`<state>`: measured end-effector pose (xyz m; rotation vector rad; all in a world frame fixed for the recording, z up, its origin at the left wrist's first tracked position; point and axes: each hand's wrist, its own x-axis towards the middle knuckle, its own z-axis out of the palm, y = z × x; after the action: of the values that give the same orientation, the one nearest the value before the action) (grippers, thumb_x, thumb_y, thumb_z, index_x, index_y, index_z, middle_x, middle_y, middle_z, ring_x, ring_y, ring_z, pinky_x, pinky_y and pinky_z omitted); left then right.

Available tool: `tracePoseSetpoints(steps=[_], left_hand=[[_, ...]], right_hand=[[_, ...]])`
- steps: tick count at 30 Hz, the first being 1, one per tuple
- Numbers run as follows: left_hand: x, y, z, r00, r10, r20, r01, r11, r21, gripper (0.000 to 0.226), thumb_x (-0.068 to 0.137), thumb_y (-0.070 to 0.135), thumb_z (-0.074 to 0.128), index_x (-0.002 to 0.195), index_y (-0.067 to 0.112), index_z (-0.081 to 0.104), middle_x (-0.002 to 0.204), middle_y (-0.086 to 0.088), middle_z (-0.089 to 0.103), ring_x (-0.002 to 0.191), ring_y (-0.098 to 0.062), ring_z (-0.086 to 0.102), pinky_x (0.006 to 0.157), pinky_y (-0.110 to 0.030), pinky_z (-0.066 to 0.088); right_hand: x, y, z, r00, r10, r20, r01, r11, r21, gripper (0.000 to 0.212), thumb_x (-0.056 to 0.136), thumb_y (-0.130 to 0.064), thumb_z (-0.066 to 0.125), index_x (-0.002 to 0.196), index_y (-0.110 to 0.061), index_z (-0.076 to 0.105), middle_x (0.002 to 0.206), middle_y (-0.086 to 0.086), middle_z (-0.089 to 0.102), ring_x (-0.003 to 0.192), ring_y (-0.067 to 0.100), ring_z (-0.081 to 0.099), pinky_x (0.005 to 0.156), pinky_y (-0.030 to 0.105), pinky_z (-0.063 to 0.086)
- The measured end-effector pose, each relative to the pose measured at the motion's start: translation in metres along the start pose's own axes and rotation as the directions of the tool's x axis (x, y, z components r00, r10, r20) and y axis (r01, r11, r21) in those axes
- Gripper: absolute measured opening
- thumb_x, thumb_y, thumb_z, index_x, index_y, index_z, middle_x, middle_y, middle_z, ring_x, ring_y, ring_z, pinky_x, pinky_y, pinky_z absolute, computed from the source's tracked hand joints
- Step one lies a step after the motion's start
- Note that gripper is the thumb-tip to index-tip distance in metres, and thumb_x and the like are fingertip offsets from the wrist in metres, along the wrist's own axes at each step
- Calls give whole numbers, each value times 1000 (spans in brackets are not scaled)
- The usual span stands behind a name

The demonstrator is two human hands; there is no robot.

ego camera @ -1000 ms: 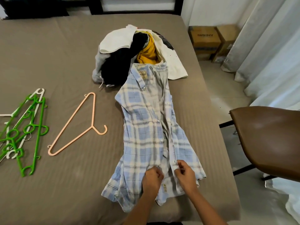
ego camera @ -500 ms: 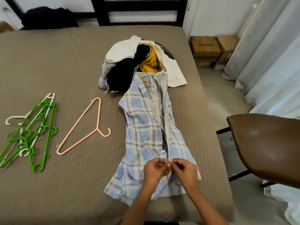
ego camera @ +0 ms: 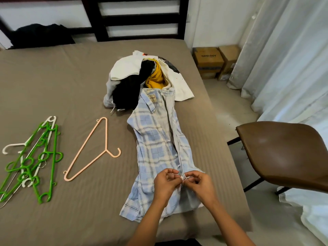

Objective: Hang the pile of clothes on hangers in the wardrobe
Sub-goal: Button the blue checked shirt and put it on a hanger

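A blue and white plaid shirt lies lengthwise on the brown bed, collar toward the pile of clothes in white, black, grey and mustard. Near the shirt's lower end my left hand and my right hand meet at the button strip, each pinching one edge of the front opening. A peach hanger lies left of the shirt. Further left sits a heap of green and white hangers.
A brown chair stands close to the bed's right side. Cardboard boxes sit on the floor by the white curtains. A dark garment rests at the bed's far left, under the black headboard.
Both hands moved up from the shirt's hem to the button strip and drew together, pulling the two front edges closed. The view has tilted upward.
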<state>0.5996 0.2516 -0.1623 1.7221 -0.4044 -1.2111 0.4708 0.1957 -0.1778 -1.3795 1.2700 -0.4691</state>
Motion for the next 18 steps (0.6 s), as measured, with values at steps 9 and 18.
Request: tracePoseSetpoints(steps=[9,18], left_hand=[[-7,12,-17,999,38,-13,-38,998,48,18,73,-2,72,84,10,65,67,-4,67,64,-15,66,62,-24,55],[-7,13,-27,993,118,-3,-116,978,176,16,71,1,73,77,14,65,72,-5,69,72,-19,68,69,-29,58]], right_hand=[[-12,-16,14,995,86,-55,-79,990,118,11,73,4,75,81,-2,72,72,9,72,69,18,69,65,21,54],[-26,-24,26,997,61,-49,-57,996,65,12,81,-6,67,71,-8,74,69,7,71,70,19,69,69,34,56]])
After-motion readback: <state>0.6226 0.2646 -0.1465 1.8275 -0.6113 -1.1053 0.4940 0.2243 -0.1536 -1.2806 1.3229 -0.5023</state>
